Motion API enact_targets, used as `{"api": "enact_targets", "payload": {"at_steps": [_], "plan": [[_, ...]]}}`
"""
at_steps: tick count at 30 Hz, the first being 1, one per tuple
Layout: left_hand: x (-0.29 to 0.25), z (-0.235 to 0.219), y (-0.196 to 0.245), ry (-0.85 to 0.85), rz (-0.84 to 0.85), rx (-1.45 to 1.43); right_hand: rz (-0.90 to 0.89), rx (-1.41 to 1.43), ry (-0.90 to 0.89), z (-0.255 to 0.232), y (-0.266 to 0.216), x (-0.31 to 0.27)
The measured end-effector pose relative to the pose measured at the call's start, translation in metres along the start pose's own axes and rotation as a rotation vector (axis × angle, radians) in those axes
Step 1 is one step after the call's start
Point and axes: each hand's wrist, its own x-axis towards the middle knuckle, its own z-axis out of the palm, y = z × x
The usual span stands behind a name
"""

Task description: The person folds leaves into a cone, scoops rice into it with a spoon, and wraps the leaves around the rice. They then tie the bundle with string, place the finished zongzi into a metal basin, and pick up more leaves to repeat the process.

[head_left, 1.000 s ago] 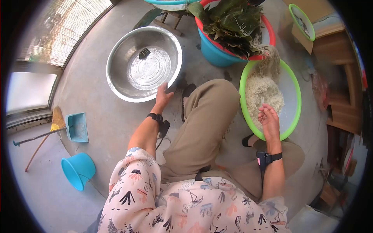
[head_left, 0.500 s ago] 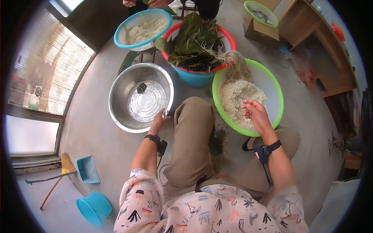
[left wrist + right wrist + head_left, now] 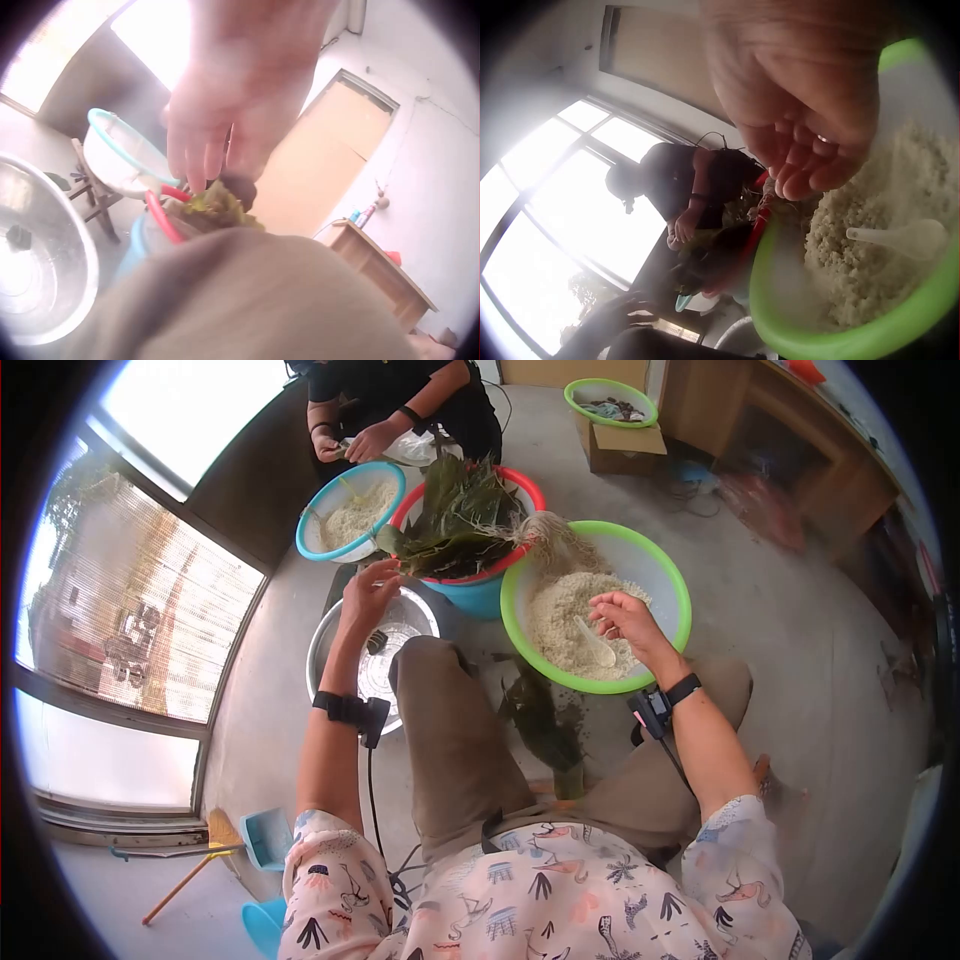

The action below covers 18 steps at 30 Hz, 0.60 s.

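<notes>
Left hand (image 3: pixel 371 596) moved off the steel basin (image 3: pixel 412 615) to the left edge of the red-rimmed tub (image 3: pixel 533 490). Reads as reaching for leaves (image 3: pixel 465 510); next move calls for a fingertip pinch on one. Leaves piled in the tub, just beside the left grip: fingers relaxed, contact maybe, wrist view too hazy to confirm. Right hand (image 3: pixel 628 622) right of the tub, loosely curled, empty, above spoon (image 3: pixel 598 650) in rice (image 3: pixel 565 615).

Left hand (image 3: pixel 368 596) near leaves (image 3: pixel 462 510) in red-rimmed tub (image 3: pixel 532 486). Right hand (image 3: pixel 625 622) over green-rimmed basin (image 3: pixel 681 592), white spoon (image 3: pixel 599 648) on rice (image 3: pixel 556 618). Metal basin (image 3: pixel 403 632) holds small dark bundle (image 3: pixel 377 642).
</notes>
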Motion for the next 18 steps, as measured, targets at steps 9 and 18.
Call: {"api": "enact_targets", "payload": {"at_steps": [9, 18], "plan": [[0.027, 0.077, 0.087, -0.208, 0.208, 0.147, -0.039, -0.036, -0.026, -0.003, -0.013, -0.015], [0.061, 0.087, 0.042, 0.201, 0.306, 0.224, -0.011, -0.121, -0.094, 0.013, -0.01, -0.001]]}}
